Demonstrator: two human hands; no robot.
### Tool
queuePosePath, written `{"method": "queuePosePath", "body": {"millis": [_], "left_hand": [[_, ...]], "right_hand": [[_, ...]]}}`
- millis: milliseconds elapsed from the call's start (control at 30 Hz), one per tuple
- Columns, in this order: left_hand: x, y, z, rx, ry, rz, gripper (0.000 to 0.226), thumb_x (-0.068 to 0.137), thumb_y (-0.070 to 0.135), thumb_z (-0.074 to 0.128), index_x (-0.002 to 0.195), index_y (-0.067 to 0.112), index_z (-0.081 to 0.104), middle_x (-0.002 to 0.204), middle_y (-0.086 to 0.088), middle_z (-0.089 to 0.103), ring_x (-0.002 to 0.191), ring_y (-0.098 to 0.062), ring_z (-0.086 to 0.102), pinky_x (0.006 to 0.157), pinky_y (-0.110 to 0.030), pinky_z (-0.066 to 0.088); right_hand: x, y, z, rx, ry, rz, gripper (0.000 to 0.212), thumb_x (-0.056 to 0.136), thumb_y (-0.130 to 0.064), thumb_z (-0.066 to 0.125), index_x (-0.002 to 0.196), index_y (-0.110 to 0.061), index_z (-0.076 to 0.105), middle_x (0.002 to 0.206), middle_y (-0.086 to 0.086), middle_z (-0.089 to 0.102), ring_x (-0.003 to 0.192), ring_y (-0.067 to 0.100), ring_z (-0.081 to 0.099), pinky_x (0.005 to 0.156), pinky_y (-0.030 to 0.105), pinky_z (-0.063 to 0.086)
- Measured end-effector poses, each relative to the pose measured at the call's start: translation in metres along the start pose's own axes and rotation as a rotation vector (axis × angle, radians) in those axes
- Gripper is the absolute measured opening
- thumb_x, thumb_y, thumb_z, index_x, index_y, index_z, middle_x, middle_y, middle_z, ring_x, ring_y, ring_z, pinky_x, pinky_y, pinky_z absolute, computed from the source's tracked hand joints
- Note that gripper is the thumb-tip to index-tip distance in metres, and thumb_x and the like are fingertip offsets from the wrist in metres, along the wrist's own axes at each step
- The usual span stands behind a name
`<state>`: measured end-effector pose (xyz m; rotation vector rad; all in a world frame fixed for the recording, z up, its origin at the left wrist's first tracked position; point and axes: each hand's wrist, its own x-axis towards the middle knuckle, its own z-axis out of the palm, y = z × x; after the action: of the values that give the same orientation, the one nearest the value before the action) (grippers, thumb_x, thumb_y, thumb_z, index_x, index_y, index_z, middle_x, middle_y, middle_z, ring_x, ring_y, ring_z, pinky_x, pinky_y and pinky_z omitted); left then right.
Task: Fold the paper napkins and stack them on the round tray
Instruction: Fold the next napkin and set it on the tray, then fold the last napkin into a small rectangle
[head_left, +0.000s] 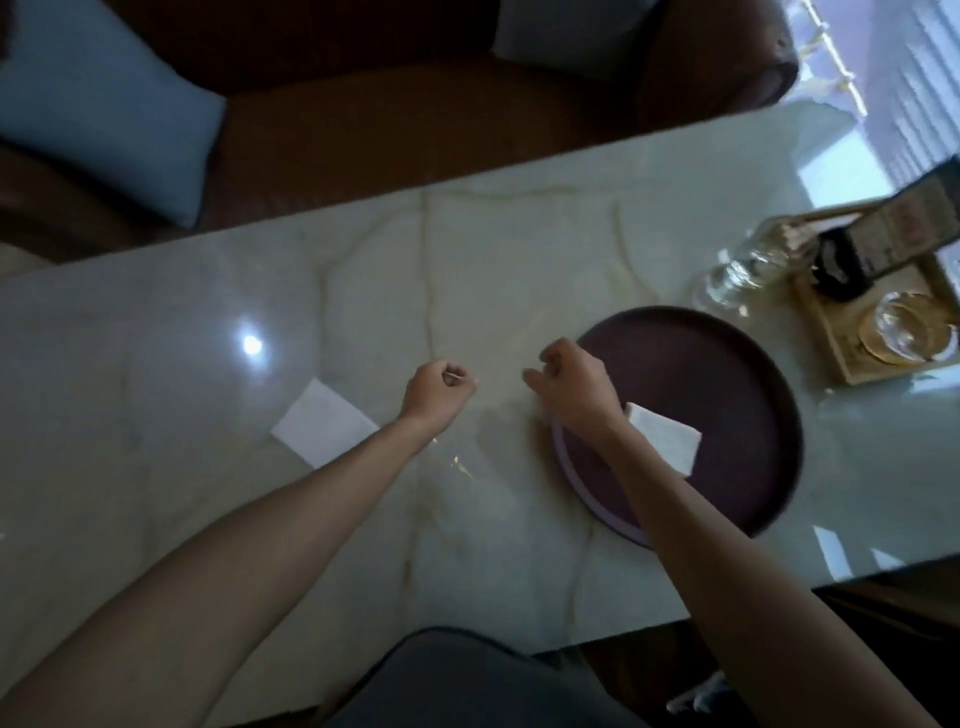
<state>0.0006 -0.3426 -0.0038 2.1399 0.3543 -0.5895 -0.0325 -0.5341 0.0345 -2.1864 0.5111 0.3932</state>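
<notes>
While only the head view is available, entries are referred to it with 12 o'clock at the far table edge; the round tray (727, 374) is seen at about 3 o'clock of the marble table (363, 260), with one folded napkin (665, 439) lying on its near-left part, partly hidden by the right forearm; a second napkin (323, 422), white and flat, is noted on the table at about 9 o'clock, just beside the left forearm and well apart from the tray.

The left hand (439, 391) is held over bare table with fingers curled in; a pale sliver shows at the fingertips, but what it is cannot be told, so the grip is recorded as undetermined; the right hand (571, 387) is held over the tray's left rim, fingers bent together as if pinching; whether anything is between them cannot be told either.

A glass bottle (748, 270) and a wooden box (878, 332) of oddments are noted at 2 o'clock, beyond the tray.

Judged step: the loose napkin is next to be fetched; it should be creased flat on the table with edges matched, then laid squarely on the one already placed, so the stack is kept even.
</notes>
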Motion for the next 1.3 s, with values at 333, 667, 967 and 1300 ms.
{"method": "queuePosePath", "body": {"millis": [333, 667, 967, 1300], "left_hand": [[-0.024, -0.118, -0.123, -0.149, 0.115, -0.256, 0.048, 0.084, 0.03, 0.077, 0.126, 0.013, 0.062, 0.12, -0.007, 0.064, 0.106, -0.023, 0.063, 0.087, -0.029, 0.049], [-0.039, -0.204, -0.148, -0.375, 0.122, -0.451, 0.068, 0.069, 0.042, 0.087, 0.12, 0.004, 0.062, 0.105, -0.017, 0.069, 0.097, -0.031, 0.069, 0.081, -0.041, 0.056], [-0.037, -0.201, -0.152, -0.682, -0.114, -0.423, 0.021, 0.077, 0.023, 0.08, 0.082, 0.015, 0.062, 0.076, -0.012, 0.06, 0.063, -0.021, 0.052, 0.051, -0.028, 0.037], [-0.037, -0.193, -0.166, -0.671, -0.274, -0.492, 0.021, 0.084, 0.037, 0.078, 0.079, 0.019, 0.067, 0.078, -0.003, 0.062, 0.066, -0.016, 0.057, 0.06, -0.027, 0.042]], "right_hand": [[-0.02, -0.063, 0.145, -0.141, -0.313, -0.028, 0.064, 0.086, -0.034, 0.075, 0.14, -0.011, 0.049, 0.14, 0.011, 0.055, 0.128, 0.029, 0.054, 0.104, 0.04, 0.045], [-0.049, -0.076, 0.227, -0.338, -0.303, 0.011, 0.07, 0.084, -0.031, 0.073, 0.142, -0.007, 0.043, 0.141, 0.016, 0.047, 0.129, 0.036, 0.044, 0.104, 0.042, 0.04], [-0.055, -0.077, 0.261, -0.002, -0.295, 0.285, 0.027, 0.083, -0.021, 0.076, 0.102, -0.005, 0.064, 0.092, 0.008, 0.063, 0.081, 0.022, 0.059, 0.065, 0.029, 0.043], [-0.074, -0.097, 0.221, 0.17, -0.436, 0.135, 0.039, 0.077, -0.029, 0.072, 0.086, 0.007, 0.061, 0.079, 0.009, 0.062, 0.073, 0.02, 0.056, 0.068, 0.033, 0.041]]}}
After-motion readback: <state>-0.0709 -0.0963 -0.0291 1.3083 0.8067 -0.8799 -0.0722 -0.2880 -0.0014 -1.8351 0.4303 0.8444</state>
